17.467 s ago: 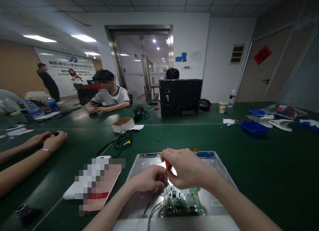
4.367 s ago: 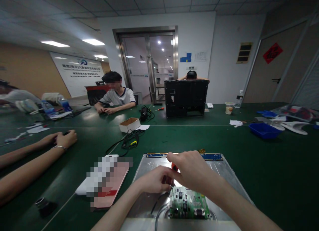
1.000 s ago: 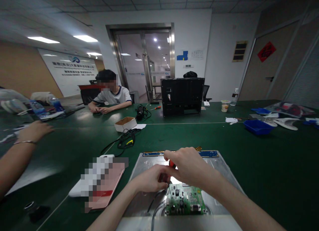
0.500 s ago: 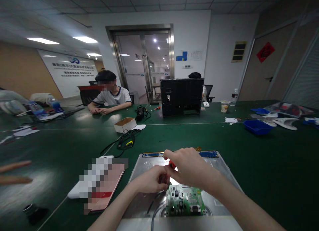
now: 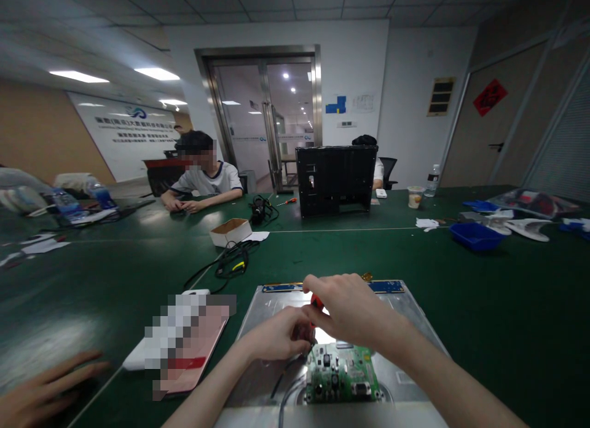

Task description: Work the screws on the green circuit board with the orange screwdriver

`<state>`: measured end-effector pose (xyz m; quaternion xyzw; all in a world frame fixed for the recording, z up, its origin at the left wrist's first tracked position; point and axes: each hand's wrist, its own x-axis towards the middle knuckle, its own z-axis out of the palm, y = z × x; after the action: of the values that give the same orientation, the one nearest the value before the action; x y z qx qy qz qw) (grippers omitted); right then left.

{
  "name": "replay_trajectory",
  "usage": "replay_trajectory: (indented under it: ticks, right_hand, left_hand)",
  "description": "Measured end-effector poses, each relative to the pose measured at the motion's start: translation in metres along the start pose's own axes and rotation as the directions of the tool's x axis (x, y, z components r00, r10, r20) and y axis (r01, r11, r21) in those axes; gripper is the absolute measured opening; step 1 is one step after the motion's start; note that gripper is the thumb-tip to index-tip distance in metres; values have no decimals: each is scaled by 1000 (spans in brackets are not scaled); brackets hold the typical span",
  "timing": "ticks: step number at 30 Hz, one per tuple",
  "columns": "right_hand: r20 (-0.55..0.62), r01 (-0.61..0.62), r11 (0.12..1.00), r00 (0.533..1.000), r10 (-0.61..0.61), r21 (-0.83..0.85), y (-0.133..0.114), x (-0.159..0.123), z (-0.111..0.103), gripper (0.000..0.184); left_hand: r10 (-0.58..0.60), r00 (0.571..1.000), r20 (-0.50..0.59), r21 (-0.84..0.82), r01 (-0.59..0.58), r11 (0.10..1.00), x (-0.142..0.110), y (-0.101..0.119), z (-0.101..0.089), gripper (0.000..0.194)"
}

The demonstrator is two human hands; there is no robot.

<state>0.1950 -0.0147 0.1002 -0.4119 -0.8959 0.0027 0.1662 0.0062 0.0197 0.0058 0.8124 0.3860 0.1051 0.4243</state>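
My right hand (image 5: 348,308) is closed round the red handle of a screwdriver (image 5: 316,301), held upright over a green circuit board (image 5: 341,371). My left hand (image 5: 282,334) has its fingers pinched low on the same screwdriver, at the board's upper left corner. Fingers hide the tip, so a screw there cannot be made out. The board lies on a silver metal panel (image 5: 258,305), which has a blue circuit strip (image 5: 386,286) along its far edge. Grey cables (image 5: 288,394) run beside the board's left side.
Left of the panel lie a pink phone (image 5: 203,348) and a white device (image 5: 138,354). A co-worker's hand (image 5: 59,382) rests at lower left. Beyond are black cables (image 5: 230,262), a carton (image 5: 230,232), a black monitor frame (image 5: 336,182) and a blue tray (image 5: 477,236).
My hands stay at the same corner of the board, with the screwdriver still gripped. The co-worker's hand at left has moved nearer, over the black object. The person behind the monitor frame has shifted right.
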Motion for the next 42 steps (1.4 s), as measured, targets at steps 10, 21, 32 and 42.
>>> replay_trajectory:
  ticks: [10, 21, 32, 42]
  right_hand:
    - [5, -22, 999, 1000, 23, -33, 2, 0, 3, 16]
    - [-4, -23, 999, 1000, 23, -37, 4, 0, 2, 13]
    - [14, 12, 1000, 1000, -12, 19, 3, 0, 1, 18]
    - [2, 56, 996, 998, -57, 62, 3, -1, 3, 21]
  left_hand:
    - [-37, 999, 7, 47, 37, 998, -2, 7, -2, 14]
    - [-44, 999, -3, 81, 44, 996, -2, 3, -2, 13]
    - [20, 1000, 19, 32, -20, 999, -1, -2, -1, 16]
    - [7, 999, 31, 10, -7, 1000, 0, 4, -2, 11]
